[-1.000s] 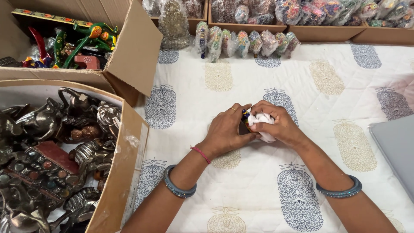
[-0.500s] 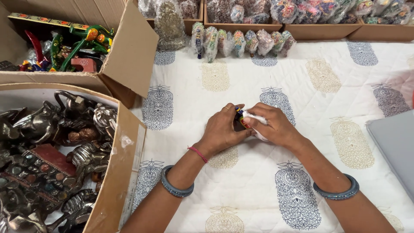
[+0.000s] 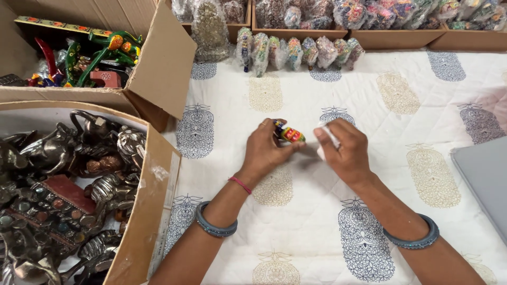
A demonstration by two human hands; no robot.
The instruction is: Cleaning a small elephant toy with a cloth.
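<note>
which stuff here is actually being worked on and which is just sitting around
In hand:
- left hand holding a small painted figurine
- right hand holding a white wrap beside it

Lying about:
- box of metal figures
- box of painted toys
- row of wrapped figurines
- grey flat thing at the right edge

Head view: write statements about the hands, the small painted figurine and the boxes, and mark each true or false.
1. The left hand holds a small multicoloured painted figurine. True.
2. The right hand holds scissors. False: it pinches a white scrap.
3. The near-left cardboard box holds dark metal figurines. True.
4. The quilted cloth is plain red. False: white with blue and tan motifs.
</note>
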